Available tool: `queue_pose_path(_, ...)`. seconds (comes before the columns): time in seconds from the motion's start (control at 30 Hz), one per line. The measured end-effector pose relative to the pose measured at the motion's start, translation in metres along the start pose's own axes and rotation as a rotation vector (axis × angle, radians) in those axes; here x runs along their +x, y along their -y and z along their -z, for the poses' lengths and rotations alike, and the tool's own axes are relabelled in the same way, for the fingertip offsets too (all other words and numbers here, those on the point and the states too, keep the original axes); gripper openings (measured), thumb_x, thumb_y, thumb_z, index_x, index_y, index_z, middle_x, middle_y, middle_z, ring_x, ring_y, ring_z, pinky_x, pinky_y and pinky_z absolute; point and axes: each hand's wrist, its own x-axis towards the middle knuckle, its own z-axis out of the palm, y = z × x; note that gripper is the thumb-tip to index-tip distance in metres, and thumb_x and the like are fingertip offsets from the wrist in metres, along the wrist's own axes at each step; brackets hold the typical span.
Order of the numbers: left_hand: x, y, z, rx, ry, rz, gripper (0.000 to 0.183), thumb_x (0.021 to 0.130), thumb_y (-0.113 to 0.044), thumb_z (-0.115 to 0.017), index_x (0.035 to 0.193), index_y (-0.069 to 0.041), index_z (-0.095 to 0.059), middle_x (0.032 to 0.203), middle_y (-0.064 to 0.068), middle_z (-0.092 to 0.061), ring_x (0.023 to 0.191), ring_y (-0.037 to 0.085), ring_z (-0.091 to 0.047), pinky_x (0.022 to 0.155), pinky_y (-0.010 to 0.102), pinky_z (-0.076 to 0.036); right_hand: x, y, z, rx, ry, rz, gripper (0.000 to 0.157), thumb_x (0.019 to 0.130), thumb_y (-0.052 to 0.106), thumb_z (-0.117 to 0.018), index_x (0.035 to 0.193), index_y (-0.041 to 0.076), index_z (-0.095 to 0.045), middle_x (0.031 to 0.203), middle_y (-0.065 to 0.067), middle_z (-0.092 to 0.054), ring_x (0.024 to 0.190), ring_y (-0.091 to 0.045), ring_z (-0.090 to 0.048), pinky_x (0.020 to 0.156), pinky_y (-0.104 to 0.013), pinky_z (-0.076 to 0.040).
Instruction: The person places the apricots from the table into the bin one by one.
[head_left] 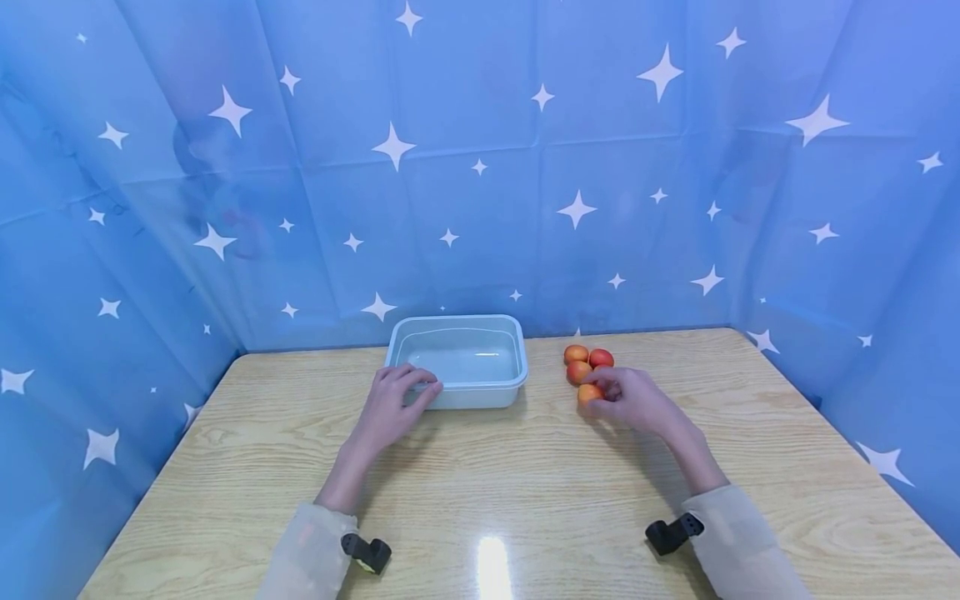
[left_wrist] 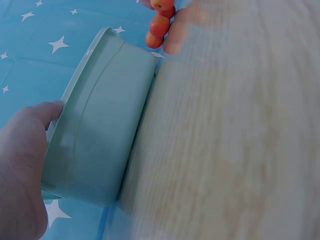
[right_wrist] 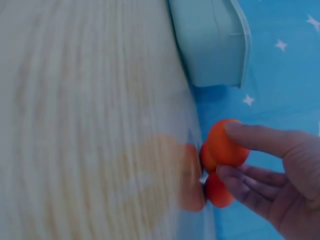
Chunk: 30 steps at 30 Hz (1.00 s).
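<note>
A pale blue-green plastic basin stands upright near the table's back edge. My left hand holds its near left corner, the thumb along the front rim and the fingers over the edge. In the left wrist view, that hand is at the rim of the basin. To the right, my right hand pinches an orange-red round fruit between thumb and fingertips. The right wrist view shows the pinched fruit in front of others like it. Several more such fruits cluster just behind, partly hidden by the fingers.
The pale wooden table has a glare spot near its front. A blue curtain with white stars hangs behind and along both sides. Black wrist cameras are strapped over the light sleeves.
</note>
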Motion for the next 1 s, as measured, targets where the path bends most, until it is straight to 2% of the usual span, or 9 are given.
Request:
queue_pose_path(0.2, 0.000, 0.000, 0.000, 0.000, 0.003, 0.004, 0.019, 0.098, -0.029, -0.067, 0.101, -0.012, -0.075, 0.100, 0.000, -0.070, 0.098, 0.021, -0.065, 0.102, 0.048, -0.036, 0.003, 0.004, 0.003, -0.002, -0.038, 0.002, 0.038, 0.086, 0.015, -0.082, 0.120, 0.004, -0.070, 0.084, -0.003, -0.062, 0.072, -0.019, -0.054, 0.061, -0.031, -0.045)
queue_pose_path(0.37, 0.000, 0.000, 0.000, 0.000, 0.001, 0.000, 0.019, 0.098, -0.029, -0.067, 0.101, -0.012, -0.075, 0.100, 0.000, -0.070, 0.098, 0.021, -0.065, 0.101, 0.048, -0.036, 0.004, 0.009, 0.006, -0.030, -0.078, 0.038, 0.036, 0.087, 0.012, -0.080, 0.121, 0.003, -0.069, 0.097, -0.007, -0.068, 0.077, -0.018, -0.060, 0.070, -0.034, -0.052)
queue_pose_path(0.47, 0.001, 0.000, 0.000, 0.001, 0.003, 0.002, 0.019, 0.098, -0.029, -0.067, 0.101, -0.012, -0.075, 0.100, 0.000, -0.070, 0.098, 0.021, -0.065, 0.101, 0.048, -0.036, 0.006, 0.012, 0.006, -0.032, -0.107, 0.057, 0.034, 0.087, 0.012, -0.080, 0.118, 0.003, -0.070, 0.099, -0.009, -0.069, 0.079, -0.020, -0.063, 0.072, -0.037, -0.054)
queue_pose_path(0.77, 0.001, -0.001, 0.001, -0.002, -0.001, -0.002, 0.017, 0.098, -0.028, -0.067, 0.101, -0.013, -0.075, 0.100, 0.000, -0.070, 0.098, 0.022, -0.064, 0.100, 0.048, -0.036, 0.011, 0.020, 0.005, -0.020, -0.164, 0.074, 0.035, 0.088, 0.015, -0.080, 0.119, 0.002, -0.071, 0.101, -0.011, -0.070, 0.081, -0.020, -0.065, 0.073, -0.035, -0.055)
queue_pose_path(1.0, 0.000, 0.000, 0.001, 0.003, -0.013, -0.023, 0.016, 0.097, -0.027, -0.069, 0.100, -0.012, -0.075, 0.099, 0.000, -0.070, 0.096, 0.021, -0.065, 0.098, 0.048, -0.037, 0.017, 0.027, 0.004, 0.038, -0.181, 0.079, 0.038, 0.089, 0.018, -0.080, 0.123, 0.003, -0.070, 0.109, -0.013, -0.071, 0.087, -0.023, -0.069, 0.076, -0.037, -0.056)
